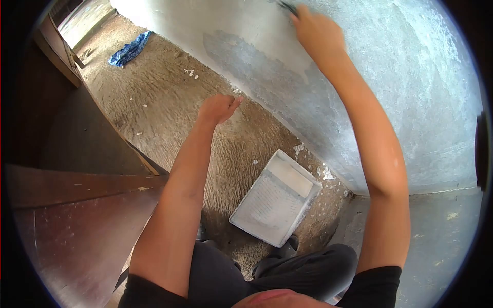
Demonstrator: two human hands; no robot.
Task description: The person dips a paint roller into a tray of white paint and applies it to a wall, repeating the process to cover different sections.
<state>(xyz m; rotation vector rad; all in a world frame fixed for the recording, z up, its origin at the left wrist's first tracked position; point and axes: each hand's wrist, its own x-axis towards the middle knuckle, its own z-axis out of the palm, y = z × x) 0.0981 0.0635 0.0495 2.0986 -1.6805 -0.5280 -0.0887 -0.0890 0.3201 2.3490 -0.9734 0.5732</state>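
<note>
Against the wall (400,92), high up | my right hand (316,32) grips a dark tool handle (286,7), its working end cut off by the frame edge | my left hand (220,108) hangs open and empty, fingers loosely spread, over the floor (169,92) | paint tray (276,197) lies below by the wall base | blue cloth (128,50) far off.

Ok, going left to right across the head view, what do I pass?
Wooden door → blue cloth → left hand → paint tray → right hand holding a dark tool to the wall.
</note>
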